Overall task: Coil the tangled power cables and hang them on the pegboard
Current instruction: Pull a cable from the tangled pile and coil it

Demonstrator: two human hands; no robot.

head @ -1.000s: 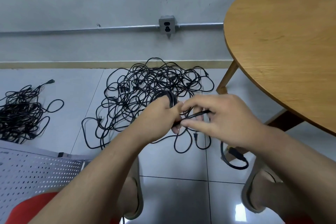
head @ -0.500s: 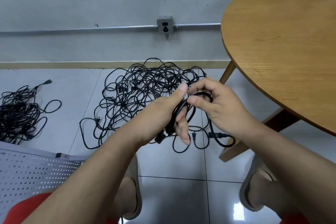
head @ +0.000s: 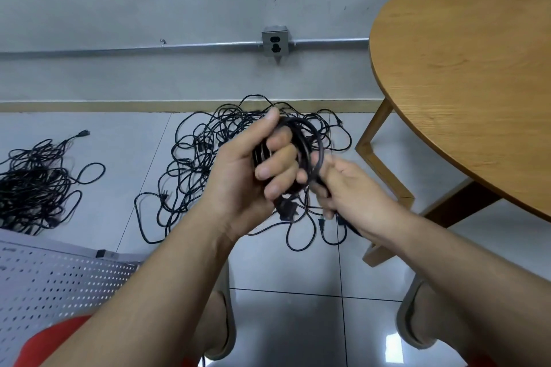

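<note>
text: none legible | labels: none | brands: none | numbers: none | signs: none

Soft, even indoor light fills the scene, bright and without hard-edged shadows. The glossy floor [head: 283, 322] carries 1 small white glare patch at the near right, so the light comes from above. Under the table [head: 462, 68] a faint, diffuse shadow lies on the tiles. The right hand [head: 351, 188] is smeared by motion blur; the left hand [head: 241, 176] is sharper. Wide-angle distortion slightly bows the wall pipe [head: 179, 46] and the skirting [head: 119, 106] and stretches the near forearms.
</note>
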